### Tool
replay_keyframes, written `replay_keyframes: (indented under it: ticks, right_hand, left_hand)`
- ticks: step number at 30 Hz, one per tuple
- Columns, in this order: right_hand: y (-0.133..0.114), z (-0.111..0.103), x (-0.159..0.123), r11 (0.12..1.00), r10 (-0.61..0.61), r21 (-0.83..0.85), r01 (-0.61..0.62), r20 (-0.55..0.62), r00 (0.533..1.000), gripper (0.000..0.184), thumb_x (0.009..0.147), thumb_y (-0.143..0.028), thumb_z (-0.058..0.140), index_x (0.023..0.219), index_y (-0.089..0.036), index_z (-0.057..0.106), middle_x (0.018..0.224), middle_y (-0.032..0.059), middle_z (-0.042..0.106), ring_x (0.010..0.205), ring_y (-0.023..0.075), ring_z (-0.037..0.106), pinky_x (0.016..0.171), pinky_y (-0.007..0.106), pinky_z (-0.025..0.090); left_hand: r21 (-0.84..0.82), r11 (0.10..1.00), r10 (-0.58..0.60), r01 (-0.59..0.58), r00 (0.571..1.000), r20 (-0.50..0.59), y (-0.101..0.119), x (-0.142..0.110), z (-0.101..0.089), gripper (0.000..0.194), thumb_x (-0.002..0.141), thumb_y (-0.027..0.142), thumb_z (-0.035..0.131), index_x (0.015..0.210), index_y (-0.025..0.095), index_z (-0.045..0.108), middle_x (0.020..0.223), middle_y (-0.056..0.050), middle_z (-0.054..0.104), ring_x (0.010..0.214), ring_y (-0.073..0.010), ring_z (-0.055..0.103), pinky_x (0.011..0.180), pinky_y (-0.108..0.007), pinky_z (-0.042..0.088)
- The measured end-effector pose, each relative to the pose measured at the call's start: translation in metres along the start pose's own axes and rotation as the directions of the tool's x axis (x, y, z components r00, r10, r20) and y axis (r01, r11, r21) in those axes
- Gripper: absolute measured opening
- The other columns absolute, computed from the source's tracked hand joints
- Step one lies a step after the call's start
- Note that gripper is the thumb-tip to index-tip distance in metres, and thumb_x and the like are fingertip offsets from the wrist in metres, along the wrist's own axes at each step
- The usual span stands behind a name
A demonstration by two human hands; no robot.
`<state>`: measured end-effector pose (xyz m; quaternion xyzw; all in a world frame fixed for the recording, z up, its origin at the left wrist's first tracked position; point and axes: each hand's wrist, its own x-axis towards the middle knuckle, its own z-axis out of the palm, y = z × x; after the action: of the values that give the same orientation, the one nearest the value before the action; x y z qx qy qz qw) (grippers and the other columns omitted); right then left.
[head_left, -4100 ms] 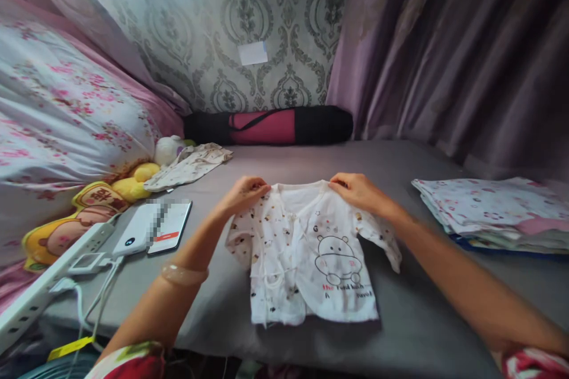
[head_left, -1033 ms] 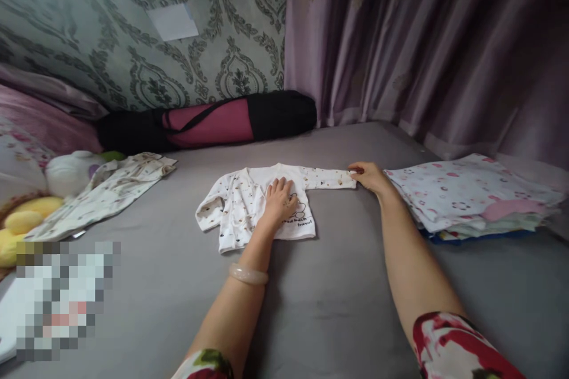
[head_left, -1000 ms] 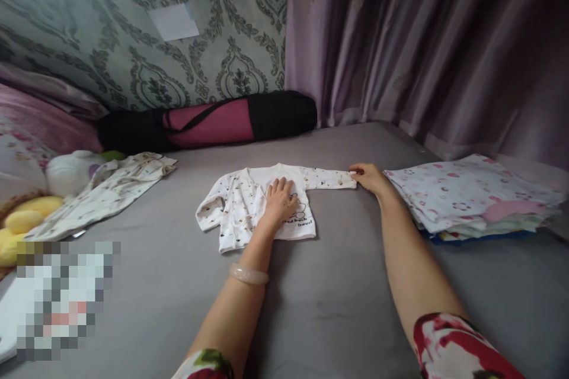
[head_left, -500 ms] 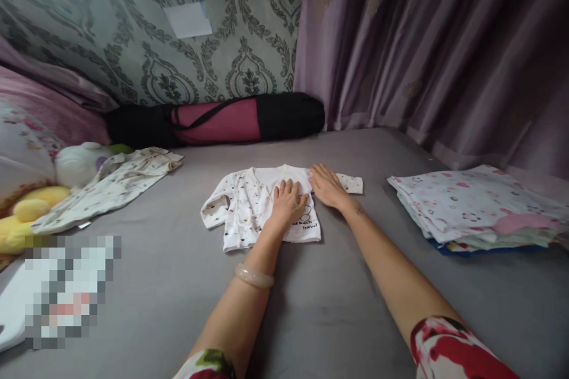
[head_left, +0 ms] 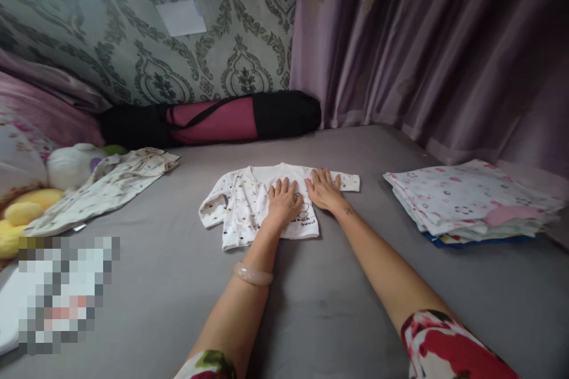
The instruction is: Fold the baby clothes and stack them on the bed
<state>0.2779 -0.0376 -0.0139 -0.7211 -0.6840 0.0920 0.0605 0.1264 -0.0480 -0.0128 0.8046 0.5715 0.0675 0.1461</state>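
A small white baby shirt [head_left: 242, 204] with coloured dots and a cartoon animal print lies spread on the grey bed sheet [head_left: 311, 308]. My left hand [head_left: 283, 199] rests flat on the shirt's middle, fingers stretched out, a pale bangle on its wrist. My right hand [head_left: 323, 188] lies flat beside it, palm down, on the shirt's right shoulder and sleeve. The two hands almost touch. Neither hand holds anything.
A stack of folded printed cloths [head_left: 471, 201] sits at the right. A crumpled patterned garment [head_left: 111, 183] and plush toys [head_left: 26, 213] lie at the left. A pink and black rolled mat [head_left: 213, 121] lies along the wall. Purple curtains [head_left: 422, 47] hang at the right.
My right hand let go of the sleeve's end and slid left along the sleeve, and now lies flat next to my left hand. The left hand has stayed on the shirt.
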Motion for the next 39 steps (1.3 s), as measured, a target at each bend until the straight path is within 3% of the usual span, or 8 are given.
replay_keyframes:
  ticks: [7,15,20,24,28,31,35,39]
  right_hand:
    - [0.034,-0.008,-0.004,0.980,0.196,-0.027,-0.197,-0.019,0.980,0.059,0.099,-0.046,0.014,0.151,-0.023,0.031,0.157,0.0147,0.024,0.145,0.0354,0.016,0.112,0.062,0.009]
    - [0.069,-0.020,-0.007,0.946,0.324,-0.016,-0.325,-0.035,0.945,0.062,0.098,-0.044,0.015,0.149,-0.013,0.033,0.156,0.0202,0.024,0.144,0.0358,0.019,0.112,0.062,0.012]
    - [0.043,-0.020,-0.009,0.996,0.067,-0.049,-0.075,-0.159,0.985,0.058,0.098,-0.037,0.022,0.149,-0.010,0.033,0.158,0.0186,0.022,0.146,0.0304,0.014,0.115,0.056,0.010]
    - [0.018,-0.012,-0.010,0.982,-0.187,0.022,0.188,-0.048,0.981,0.059,0.099,-0.043,0.018,0.152,-0.017,0.027,0.160,0.0110,0.016,0.147,0.0253,0.012,0.117,0.051,0.012]
    - [0.011,-0.003,-0.010,0.972,-0.236,0.006,0.236,0.050,0.971,0.059,0.099,-0.044,0.018,0.152,-0.019,0.027,0.160,0.0075,0.019,0.147,0.0245,0.011,0.117,0.052,0.009]
    - [0.013,0.000,-0.007,0.971,-0.236,-0.018,0.237,0.054,0.970,0.059,0.099,-0.043,0.018,0.152,-0.019,0.028,0.160,0.0071,0.019,0.147,0.0248,0.010,0.117,0.052,0.008]
    - [0.016,0.004,-0.003,0.970,-0.240,-0.029,0.241,0.034,0.970,0.059,0.098,-0.045,0.018,0.152,-0.020,0.028,0.160,0.0070,0.020,0.147,0.0243,0.011,0.117,0.052,0.009]
    - [0.018,0.008,-0.001,0.968,-0.247,-0.046,0.248,0.029,0.969,0.061,0.098,-0.045,0.017,0.152,-0.019,0.028,0.160,0.0072,0.020,0.147,0.0249,0.012,0.117,0.053,0.010]
  left_hand:
    - [0.009,1.000,0.002,-0.002,1.000,-0.017,0.000,-0.001,-0.001,0.058,0.094,0.041,0.033,0.147,0.019,0.034,0.158,-0.011,0.024,0.147,-0.0320,0.015,0.118,-0.051,0.012]
    - [-0.008,1.000,0.008,-0.008,1.000,-0.009,0.001,-0.001,-0.003,0.056,0.094,0.040,0.034,0.145,0.019,0.035,0.158,-0.012,0.024,0.147,-0.0326,0.015,0.118,-0.051,0.012]
    - [-0.010,0.999,0.037,-0.038,0.999,-0.025,-0.001,-0.003,-0.006,0.050,0.094,0.037,0.038,0.140,0.019,0.040,0.156,-0.013,0.029,0.145,-0.0319,0.020,0.116,-0.052,0.016]
    - [-0.018,0.997,0.068,-0.069,0.997,-0.042,-0.004,-0.007,-0.015,0.041,0.092,0.032,0.045,0.130,0.017,0.048,0.147,-0.015,0.042,0.140,-0.0291,0.033,0.114,-0.047,0.025]
    - [-0.079,0.990,0.106,-0.115,0.988,-0.113,-0.011,-0.008,-0.034,0.038,0.091,0.029,0.050,0.125,0.014,0.053,0.127,-0.014,0.058,0.122,-0.0243,0.052,0.105,-0.036,0.039]
    - [-0.142,0.986,0.062,-0.088,0.983,-0.173,-0.026,-0.010,-0.056,0.039,0.090,0.027,0.051,0.126,0.012,0.055,0.123,-0.014,0.061,0.116,-0.0230,0.056,0.101,-0.032,0.043]
    - [-0.183,0.980,-0.126,0.079,0.957,-0.262,-0.069,-0.024,-0.083,0.040,0.090,0.028,0.051,0.126,0.012,0.056,0.120,-0.013,0.064,0.114,-0.0225,0.057,0.101,-0.030,0.042]
    - [-0.176,0.907,-0.420,0.383,0.853,-0.309,-0.125,-0.042,-0.090,0.043,0.085,0.022,0.048,0.128,0.015,0.054,0.123,-0.013,0.061,0.116,-0.0242,0.056,0.099,-0.033,0.043]
